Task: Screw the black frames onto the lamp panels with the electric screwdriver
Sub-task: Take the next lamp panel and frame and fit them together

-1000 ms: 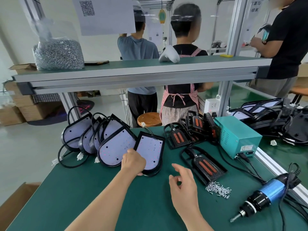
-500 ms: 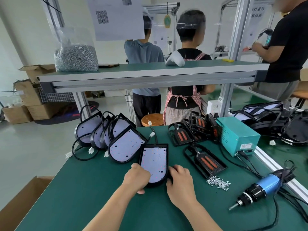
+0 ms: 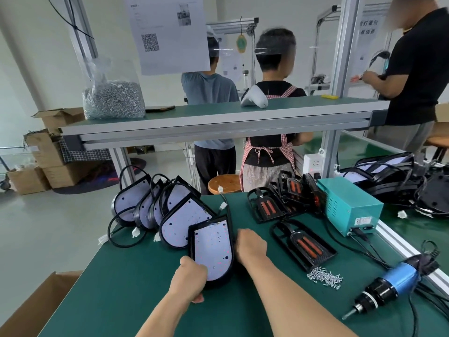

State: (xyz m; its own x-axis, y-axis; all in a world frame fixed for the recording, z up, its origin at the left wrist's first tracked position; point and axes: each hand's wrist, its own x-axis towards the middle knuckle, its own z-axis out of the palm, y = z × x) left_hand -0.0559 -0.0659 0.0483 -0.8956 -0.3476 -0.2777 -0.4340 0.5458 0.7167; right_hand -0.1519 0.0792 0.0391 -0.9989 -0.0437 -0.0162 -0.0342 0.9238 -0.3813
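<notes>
Lamp panel held by its rim —
likely stiff, light, fragile-faced — left hand grip curled round the 6 o'clock end, right hand grip curled on the 3 o'clock edge.

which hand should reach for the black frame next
Probably the right hand: it is at the right edge of the lamp panel, the side where the black frame lies, while the left hand grips its near end.

We see only the person's two arms: the left hand and the right hand are bare, and the left forearm and the right forearm are uncovered down to the picture's lower edge
</notes>
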